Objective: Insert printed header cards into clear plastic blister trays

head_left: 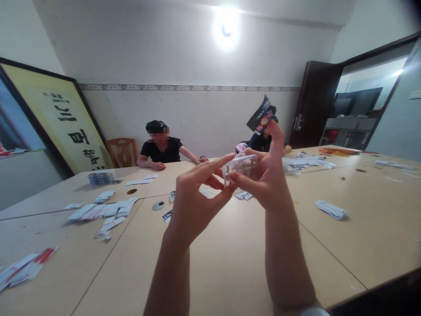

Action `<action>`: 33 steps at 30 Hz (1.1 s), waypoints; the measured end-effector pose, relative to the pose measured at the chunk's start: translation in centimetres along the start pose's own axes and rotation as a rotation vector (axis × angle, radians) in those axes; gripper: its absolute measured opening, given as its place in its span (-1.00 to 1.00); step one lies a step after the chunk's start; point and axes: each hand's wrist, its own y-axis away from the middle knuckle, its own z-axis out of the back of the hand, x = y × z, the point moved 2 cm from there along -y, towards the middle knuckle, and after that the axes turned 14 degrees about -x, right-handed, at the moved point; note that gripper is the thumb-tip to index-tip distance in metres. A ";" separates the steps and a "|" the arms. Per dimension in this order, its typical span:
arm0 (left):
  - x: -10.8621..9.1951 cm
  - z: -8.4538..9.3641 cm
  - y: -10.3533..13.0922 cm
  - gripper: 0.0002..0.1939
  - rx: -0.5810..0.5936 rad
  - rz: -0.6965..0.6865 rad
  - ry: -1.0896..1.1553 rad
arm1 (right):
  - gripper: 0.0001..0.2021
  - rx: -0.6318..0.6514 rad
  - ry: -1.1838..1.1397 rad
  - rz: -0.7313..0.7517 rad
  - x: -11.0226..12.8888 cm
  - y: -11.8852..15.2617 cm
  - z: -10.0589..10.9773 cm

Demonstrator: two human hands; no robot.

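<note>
A small transparent plastic case [241, 169] with small metallic-looking bits inside is held up above the table. My left hand [194, 199] pinches its left side between thumb and fingers. Gripping the right side, my right hand [268, 175] has its thumb across the near face. A black printed card [262, 117] with a bright burst design sticks up by the raised finger of my right hand, apparently held between fingers. What the small bits in the case are I cannot make out.
The large pale table [226, 263] carries paper strips [101, 210], a stack of round items [100, 177], a folded paper bundle [330, 210] and a grey cable-hole cover [158, 205]. One person [161, 147] sits opposite; another, behind my right hand, is partly hidden. A door stands open.
</note>
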 end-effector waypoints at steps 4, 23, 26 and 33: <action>-0.3 -0.1 0.1 -0.54 0.003 -0.022 -0.014 | 0.07 -0.004 -0.014 0.007 0.2 0.1 -0.2; -0.5 0.3 0.1 -0.53 0.009 0.000 -0.001 | 0.17 0.054 -0.019 0.039 -0.1 0.0 0.1; -0.4 0.3 0.1 -0.52 0.021 0.006 -0.001 | 0.14 0.063 -0.029 0.039 -0.1 -0.1 0.1; -0.9 0.2 0.0 -0.52 -0.009 -0.077 -0.059 | 0.11 0.002 -0.064 0.000 0.1 0.1 -0.5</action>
